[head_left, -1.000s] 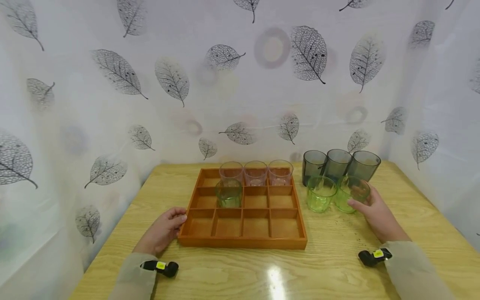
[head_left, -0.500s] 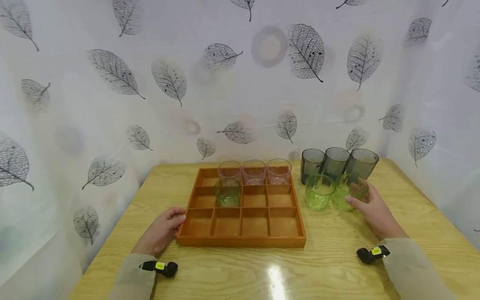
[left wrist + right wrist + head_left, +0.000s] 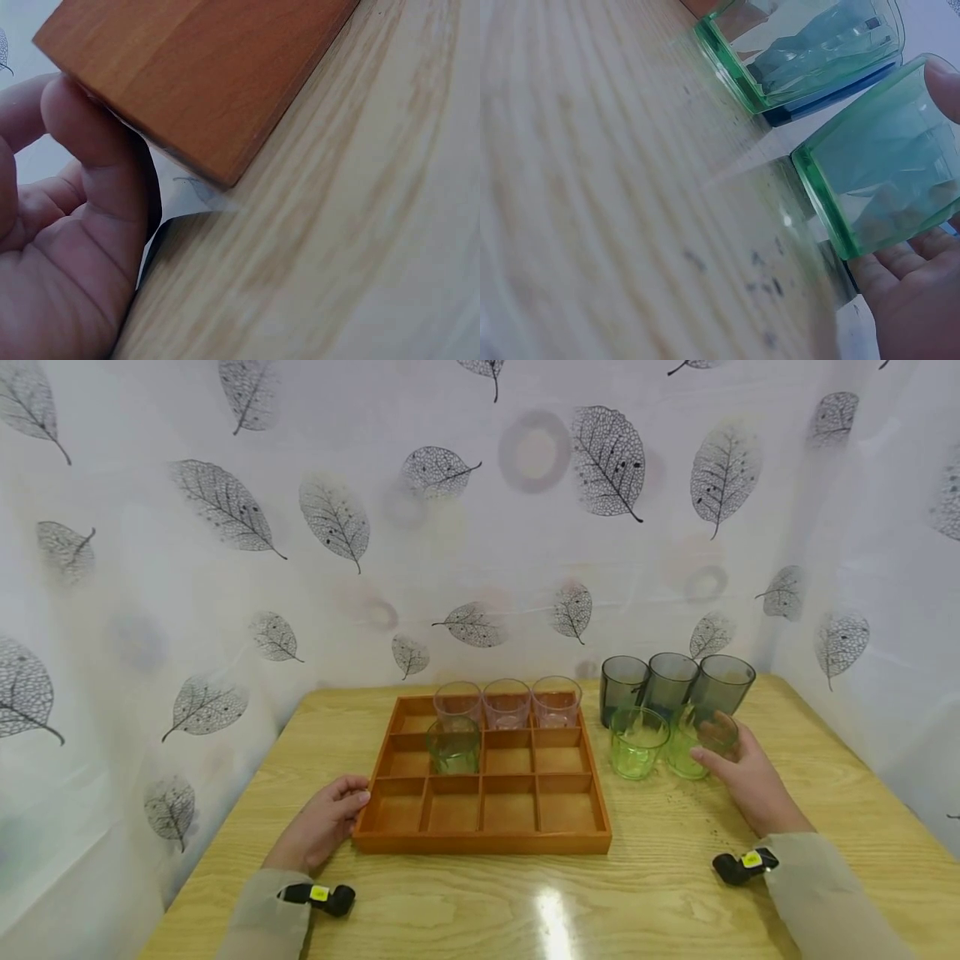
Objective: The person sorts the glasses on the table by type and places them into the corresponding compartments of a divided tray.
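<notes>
My right hand (image 3: 757, 785) grips a green glass (image 3: 684, 756) at the table's right, thumb in front and fingers behind it. The right wrist view shows this glass (image 3: 877, 172) tilted in the frame, its base near the tabletop; whether they touch I cannot tell. Just left of it stands another green glass (image 3: 637, 756). My left hand (image 3: 322, 822) rests its loosely bent fingers against the left wall of the wooden tray (image 3: 483, 843). In the tray, a green glass (image 3: 453, 752) sits in the middle row, second compartment from the left. Behind it stand three clear pinkish glasses (image 3: 507, 714).
Three dark grey glasses (image 3: 672, 681) stand close behind the green pair at the right. The wooden table (image 3: 450, 902) ends at a leaf-patterned curtain (image 3: 480, 552) along the back and sides. Small dark specks (image 3: 769, 285) lie on the tabletop near the held glass.
The whole head view has shifted slightly to the left. Both hands keep almost the same places, the right one still on the green glass and the left one still at the tray.
</notes>
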A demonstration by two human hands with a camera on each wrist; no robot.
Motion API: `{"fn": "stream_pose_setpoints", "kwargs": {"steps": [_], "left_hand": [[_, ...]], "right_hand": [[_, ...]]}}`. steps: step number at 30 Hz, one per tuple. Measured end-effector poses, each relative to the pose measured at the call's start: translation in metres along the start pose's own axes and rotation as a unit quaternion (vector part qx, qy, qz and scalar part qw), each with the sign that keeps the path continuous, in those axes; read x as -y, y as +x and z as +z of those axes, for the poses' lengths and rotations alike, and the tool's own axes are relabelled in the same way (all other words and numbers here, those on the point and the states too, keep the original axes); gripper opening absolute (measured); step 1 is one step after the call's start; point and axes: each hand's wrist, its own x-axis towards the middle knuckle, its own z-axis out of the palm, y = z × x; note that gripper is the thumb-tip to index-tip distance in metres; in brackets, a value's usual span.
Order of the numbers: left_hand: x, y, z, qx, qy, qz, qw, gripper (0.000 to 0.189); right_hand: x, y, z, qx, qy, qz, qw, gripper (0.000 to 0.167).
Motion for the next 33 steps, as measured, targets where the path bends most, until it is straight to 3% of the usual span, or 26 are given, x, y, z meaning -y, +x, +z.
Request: {"fn": "stream_pose_setpoints", "kwargs": {"steps": [16,33], "left_hand": [[0.003,0.001,-0.001,-0.005,-0.002,0.001,1.0,0.035],[0.002,0.002,0.0,-0.013,-0.006,-0.007,0.9999,0.033]], "right_hand": [[0.024,0.003,-0.008,-0.038,-0.049,-0.023,0.9978,0.083],[0.073,0.011,-0.022,-0.038,-0.028,-0.031,0.9984,0.08]]}}
